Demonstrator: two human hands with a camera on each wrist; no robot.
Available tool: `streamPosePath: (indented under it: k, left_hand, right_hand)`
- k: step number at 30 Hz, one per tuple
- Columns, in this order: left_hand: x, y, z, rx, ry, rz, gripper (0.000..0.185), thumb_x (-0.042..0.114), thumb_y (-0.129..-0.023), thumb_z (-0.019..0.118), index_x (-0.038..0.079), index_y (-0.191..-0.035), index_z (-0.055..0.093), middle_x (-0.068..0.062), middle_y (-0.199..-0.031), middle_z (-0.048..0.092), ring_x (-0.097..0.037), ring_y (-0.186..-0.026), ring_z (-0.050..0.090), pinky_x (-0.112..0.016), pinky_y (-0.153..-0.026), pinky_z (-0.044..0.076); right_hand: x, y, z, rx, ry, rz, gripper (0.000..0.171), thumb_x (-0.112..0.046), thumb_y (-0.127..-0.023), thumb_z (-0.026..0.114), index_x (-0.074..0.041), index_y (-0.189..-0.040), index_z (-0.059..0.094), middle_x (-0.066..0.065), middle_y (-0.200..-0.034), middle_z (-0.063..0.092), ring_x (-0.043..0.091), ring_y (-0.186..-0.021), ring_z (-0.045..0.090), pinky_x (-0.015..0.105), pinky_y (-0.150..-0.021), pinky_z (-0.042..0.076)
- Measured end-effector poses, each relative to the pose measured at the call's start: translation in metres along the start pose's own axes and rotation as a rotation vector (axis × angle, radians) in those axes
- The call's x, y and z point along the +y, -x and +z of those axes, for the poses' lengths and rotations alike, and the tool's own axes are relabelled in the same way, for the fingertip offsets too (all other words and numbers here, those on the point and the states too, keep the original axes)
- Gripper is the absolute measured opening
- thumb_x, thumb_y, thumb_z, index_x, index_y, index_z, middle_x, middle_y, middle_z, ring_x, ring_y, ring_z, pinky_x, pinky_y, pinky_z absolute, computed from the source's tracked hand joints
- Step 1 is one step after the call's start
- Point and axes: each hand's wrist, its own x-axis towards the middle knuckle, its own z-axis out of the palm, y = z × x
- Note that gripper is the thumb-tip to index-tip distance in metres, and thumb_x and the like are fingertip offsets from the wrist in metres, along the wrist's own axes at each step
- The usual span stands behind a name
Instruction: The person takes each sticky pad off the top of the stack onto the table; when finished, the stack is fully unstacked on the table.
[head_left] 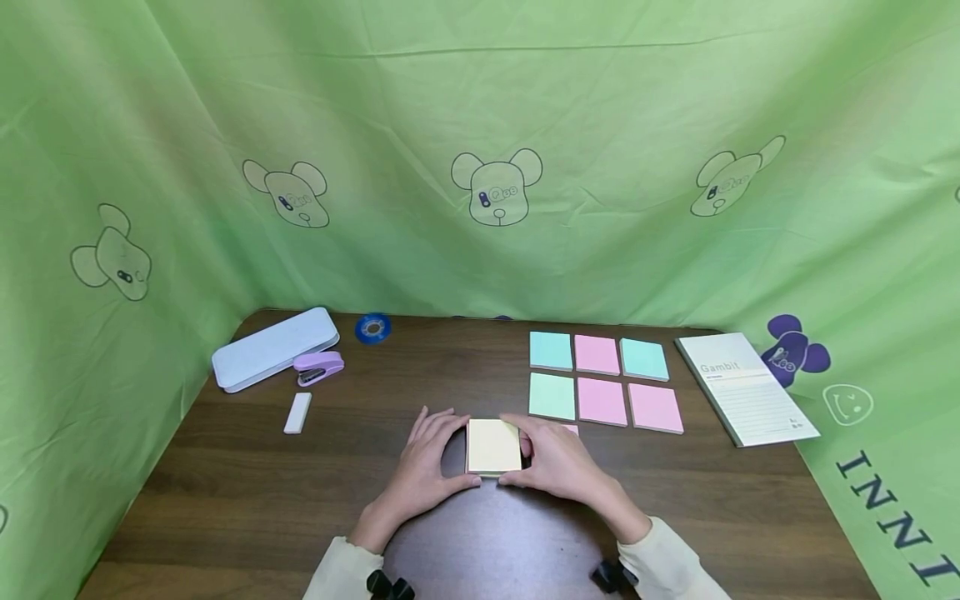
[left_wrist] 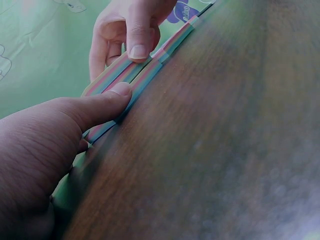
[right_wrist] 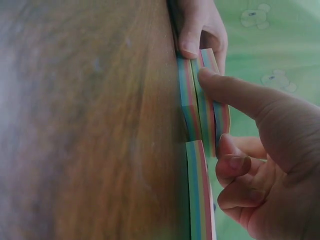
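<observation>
A stack of sticky note pads [head_left: 493, 446] with a pale yellow top stands near the front middle of the table. My left hand [head_left: 431, 458] grips its left side, thumb at the front edge and fingers toward the back corner. On the right side, my right hand [head_left: 558, 458] holds the stack likewise, its thumb in front and index finger behind. Striped pad edges [right_wrist: 202, 110] show several colours in the right wrist view, the layers slightly out of line. The left wrist view shows both thumbs against the stacked pads [left_wrist: 142, 77]. A pink pad [head_left: 572, 429] is mostly hidden behind my right hand.
Two rows of pads, including a mint pad [head_left: 552, 396] and a pink pad [head_left: 602, 402], lie behind the right hand. A notepad [head_left: 742, 387] is far right. Left are a pale blue case [head_left: 276, 348], purple stapler [head_left: 318, 367], white eraser-like block [head_left: 297, 413] and blue tape roll [head_left: 372, 328].
</observation>
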Motion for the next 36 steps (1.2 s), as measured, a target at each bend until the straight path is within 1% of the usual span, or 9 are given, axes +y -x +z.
streamPosePath:
  k: [3, 8, 12, 16, 23, 25, 30, 36]
  left_hand:
    - [-0.001, 0.000, 0.000, 0.007, 0.001, 0.004, 0.092, 0.036, -0.080, 0.102, 0.003, -0.155, 0.060, -0.018, -0.151, 0.064, -0.040, -0.152, 0.050, -0.065, -0.137, 0.014]
    - [0.000, 0.000, 0.000, 0.003, -0.002, -0.006, 0.092, 0.036, -0.080, 0.102, 0.003, -0.155, 0.060, -0.017, -0.152, 0.064, -0.040, -0.152, 0.049, -0.065, -0.137, 0.014]
    - [0.001, 0.000, -0.001, -0.012, -0.011, -0.024, 0.093, 0.037, -0.080, 0.102, 0.005, -0.156, 0.060, -0.016, -0.153, 0.063, -0.039, -0.153, 0.049, -0.064, -0.137, 0.013]
    - [0.002, 0.000, -0.001, -0.020, -0.011, -0.033, 0.093, 0.039, -0.081, 0.101, 0.005, -0.157, 0.059, -0.016, -0.154, 0.063, -0.038, -0.154, 0.048, -0.064, -0.137, 0.012]
    - [0.002, 0.000, 0.000, -0.016, -0.006, -0.033, 0.091, 0.038, -0.080, 0.102, 0.006, -0.155, 0.061, -0.015, -0.153, 0.064, -0.038, -0.154, 0.048, -0.064, -0.137, 0.013]
    - [0.002, 0.000, 0.000, -0.020, -0.001, -0.037, 0.091, 0.038, -0.081, 0.101, 0.006, -0.155, 0.061, -0.015, -0.153, 0.064, -0.038, -0.154, 0.048, -0.064, -0.137, 0.013]
    - [0.002, -0.001, 0.000, -0.029, 0.004, -0.050, 0.090, 0.038, -0.082, 0.101, 0.006, -0.156, 0.061, -0.014, -0.154, 0.063, -0.038, -0.155, 0.047, -0.064, -0.137, 0.013]
    - [0.002, 0.000, 0.000, -0.025, 0.005, -0.060, 0.089, 0.037, -0.081, 0.101, 0.007, -0.156, 0.061, -0.014, -0.154, 0.063, -0.038, -0.155, 0.047, -0.065, -0.137, 0.013]
  right_hand:
    - [0.000, -0.001, 0.001, 0.000, 0.000, 0.003, 0.077, -0.037, -0.074, 0.104, -0.016, -0.140, 0.070, -0.013, -0.078, 0.053, -0.001, -0.066, 0.043, 0.021, -0.057, 0.038]
    - [0.002, -0.001, 0.002, 0.013, -0.014, -0.016, 0.074, -0.034, -0.074, 0.104, -0.016, -0.137, 0.070, -0.012, -0.078, 0.054, -0.002, -0.066, 0.044, 0.020, -0.057, 0.039]
    - [0.005, 0.002, 0.000, 0.047, -0.005, -0.033, 0.074, -0.035, -0.072, 0.104, -0.017, -0.135, 0.069, -0.014, -0.075, 0.054, -0.004, -0.063, 0.045, 0.020, -0.057, 0.039]
    - [0.008, 0.008, -0.004, 0.065, 0.001, -0.021, 0.076, -0.036, -0.072, 0.104, -0.019, -0.136, 0.068, -0.016, -0.073, 0.053, -0.005, -0.062, 0.046, 0.021, -0.057, 0.040]
    - [0.020, 0.027, -0.019, 0.119, -0.048, 0.003, 0.079, -0.030, -0.071, 0.105, -0.015, -0.139, 0.068, -0.017, -0.078, 0.054, -0.004, -0.065, 0.046, 0.021, -0.059, 0.041]
    - [0.025, 0.034, -0.024, 0.130, -0.057, 0.016, 0.079, -0.029, -0.071, 0.105, -0.015, -0.139, 0.068, -0.017, -0.078, 0.054, -0.004, -0.065, 0.047, 0.021, -0.060, 0.042]
    - [0.042, 0.054, -0.037, 0.158, -0.090, 0.060, 0.079, -0.023, -0.069, 0.106, -0.017, -0.138, 0.068, -0.015, -0.081, 0.052, -0.002, -0.066, 0.045, 0.019, -0.059, 0.039]
    - [0.060, 0.076, -0.049, 0.175, -0.110, 0.048, 0.079, -0.021, -0.070, 0.107, -0.016, -0.139, 0.068, -0.014, -0.082, 0.050, -0.001, -0.067, 0.042, 0.019, -0.059, 0.038]
